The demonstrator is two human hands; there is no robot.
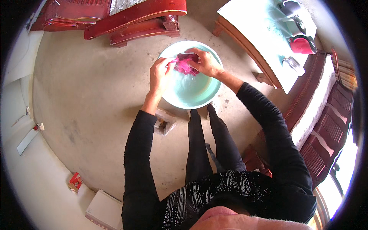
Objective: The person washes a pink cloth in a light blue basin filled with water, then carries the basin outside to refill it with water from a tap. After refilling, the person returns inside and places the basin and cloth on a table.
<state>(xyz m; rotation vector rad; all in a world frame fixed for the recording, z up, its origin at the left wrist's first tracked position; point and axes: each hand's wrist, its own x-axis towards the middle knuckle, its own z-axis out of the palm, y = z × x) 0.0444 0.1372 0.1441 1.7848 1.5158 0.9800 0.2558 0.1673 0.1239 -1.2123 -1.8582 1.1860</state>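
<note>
A round pale-green basin (pixel 198 100) with water in it stands before me, above my feet. Over its far side a wet magenta cloth (pixel 186 64) is stretched between my hands. My left hand (pixel 161 72) pinches one edge of the cloth at the basin's left rim. On the other side, my right hand (pixel 205 61) grips the cloth with bent fingers, its wrist crossing the right rim. Folds hide the cloth's full shape, so I cannot tell what kind of item it is.
A dark red wooden bench (pixel 138 20) is at the far left. To the right stands a white-topped table (pixel 253 31) bearing a red kettle (pixel 302 45) and a clear glass vessel (pixel 293 65). A wooden sofa (pixel 322 138) lines the right side. An open carton (pixel 165 122) sits below the basin.
</note>
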